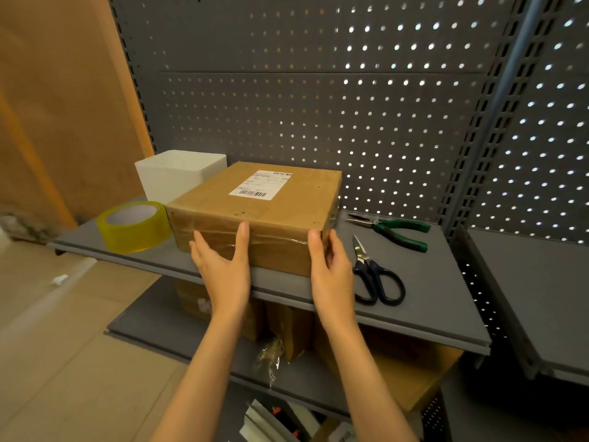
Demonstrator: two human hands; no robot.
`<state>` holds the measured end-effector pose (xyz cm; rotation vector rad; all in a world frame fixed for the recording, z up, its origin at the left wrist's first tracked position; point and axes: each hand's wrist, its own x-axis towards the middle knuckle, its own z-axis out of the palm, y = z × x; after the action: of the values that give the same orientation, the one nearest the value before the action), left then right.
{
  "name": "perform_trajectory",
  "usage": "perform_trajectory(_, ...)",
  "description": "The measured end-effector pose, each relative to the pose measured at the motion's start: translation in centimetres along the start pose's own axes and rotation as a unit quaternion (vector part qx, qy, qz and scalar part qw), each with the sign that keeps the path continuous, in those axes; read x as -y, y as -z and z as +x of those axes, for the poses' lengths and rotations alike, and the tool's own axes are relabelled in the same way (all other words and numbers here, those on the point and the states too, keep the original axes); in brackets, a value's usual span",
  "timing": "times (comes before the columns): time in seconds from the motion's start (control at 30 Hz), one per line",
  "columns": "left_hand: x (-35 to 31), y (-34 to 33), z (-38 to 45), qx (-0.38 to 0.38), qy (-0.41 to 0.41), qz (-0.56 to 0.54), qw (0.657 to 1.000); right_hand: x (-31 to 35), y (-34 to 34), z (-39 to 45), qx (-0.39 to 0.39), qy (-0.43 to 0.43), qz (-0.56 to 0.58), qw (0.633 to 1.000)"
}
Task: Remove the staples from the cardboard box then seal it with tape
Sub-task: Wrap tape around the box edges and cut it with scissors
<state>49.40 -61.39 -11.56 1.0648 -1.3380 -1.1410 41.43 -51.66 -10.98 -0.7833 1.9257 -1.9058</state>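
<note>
On the grey shelf (414, 301), near its front edge, the cardboard box (255, 215) was set flat, label up, clear tape seen across its front face; the left hand (223, 266) was laid spread against that face, the right hand (331, 269) spread at the front right corner; a tape roll (134, 226) and white container (178, 177) were seen left; scissors (373, 275) and pliers (395, 229) right.
</note>
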Motion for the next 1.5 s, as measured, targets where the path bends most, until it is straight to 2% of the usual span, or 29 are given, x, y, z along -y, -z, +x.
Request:
perform_trajectory(0.17, 0.5, 0.9, 0.1, -0.005, -0.013, -0.017, 1.000, -0.3, 0.2, 0.0, 0.003, 0.021, -0.001, 1.000)
perform_trajectory(0.27, 0.2, 1.5, 0.9, -0.042, -0.028, -0.015, 0.999, -0.2, 0.3, -0.3, -0.015, 0.051, 0.002, 0.999)
perform_trajectory(0.4, -0.4, 4.2, 3.1, -0.084, -0.153, 0.067, 0.982, 1.3, 0.7, -0.2, -0.109, 0.171, -0.117, 0.972)
perform_trajectory(0.5, -1.0, 6.9, 5.7, -0.095, -0.254, 0.224, 0.936, 3.5, -0.1, 0.5, -0.116, 0.260, -0.265, 0.921)
perform_trajectory(0.63, -1.8, 10.3, 9.6, -0.049, -0.314, 0.438, 0.841, 5.7, -3.2, 1.2, -0.084, 0.319, -0.417, 0.847)
perform_trajectory(0.73, -2.4, 12.4, 12.3, 0.016, -0.323, 0.527, 0.786, 6.5, -6.1, 1.5, -0.065, 0.326, -0.465, 0.820)
perform_trajectory(0.83, -2.5, 13.8, 14.6, 0.103, -0.314, 0.558, 0.761, 6.8, -9.3, 2.0, -0.053, 0.327, -0.489, 0.807)
perform_trajectory(1.03, -1.5, 14.8, 17.7, 0.222, -0.306, 0.498, 0.780, 7.2, -14.8, 2.1, -0.066, 0.322, -0.479, 0.814)
perform_trajectory(1.17, -1.2, 14.8, 18.8, 0.262, -0.305, 0.520, 0.753, 7.1, -16.8, 1.9, -0.079, 0.323, -0.464, 0.821)
perform_trajectory(1.23, -1.0, 14.8, 19.1, 0.270, -0.301, 0.507, 0.761, 7.1, -17.0, 1.8, -0.075, 0.312, -0.465, 0.825)
perform_trajectory(1.33, -0.9, 14.8, 19.4, 0.246, -0.291, 0.472, 0.795, 7.3, -16.9, 1.8, -0.073, 0.298, -0.471, 0.827)
perform_trajectory(1.5, -1.7, 14.5, 19.0, 0.122, -0.279, 0.337, 0.891, 7.8, -16.0, 1.2, -0.079, 0.302, -0.470, 0.826)
